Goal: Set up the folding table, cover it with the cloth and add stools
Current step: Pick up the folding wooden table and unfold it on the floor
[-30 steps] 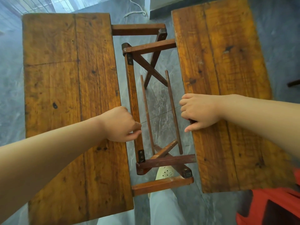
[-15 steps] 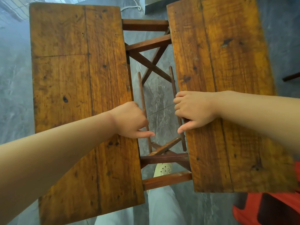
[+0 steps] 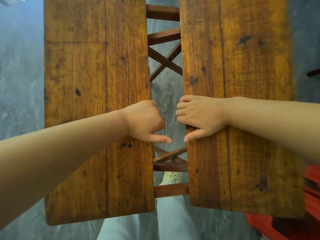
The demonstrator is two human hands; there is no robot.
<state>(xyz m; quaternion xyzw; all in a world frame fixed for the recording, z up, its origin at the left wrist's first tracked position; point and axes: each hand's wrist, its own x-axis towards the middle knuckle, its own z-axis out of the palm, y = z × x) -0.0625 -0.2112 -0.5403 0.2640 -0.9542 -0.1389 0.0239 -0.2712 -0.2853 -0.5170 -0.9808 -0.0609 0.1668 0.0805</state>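
The folding table shows as two worn brown wooden halves, the left tabletop half (image 3: 90, 84) and the right tabletop half (image 3: 242, 75), with a narrow gap between them. Dark crossed legs and rails of the frame (image 3: 164, 61) show through the gap. My left hand (image 3: 145, 120) grips the inner edge of the left half, fingers curled under, thumb pointing right. On the other side, my right hand (image 3: 200, 116) grips the inner edge of the right half, thumb pointing left. Both hands nearly meet over the gap.
Grey marbled floor (image 3: 20, 84) surrounds the table. My pale trouser legs (image 3: 155, 220) and a cream shoe (image 3: 171, 176) sit below the gap at the near end. Something red (image 3: 310, 196) lies at the lower right corner. A dark wooden piece (image 3: 313, 72) pokes in at the right edge.
The two tabletop halves have swung toward each other, with the gap between them shrinking markedly. Both hands moved inward with the edges they hold.
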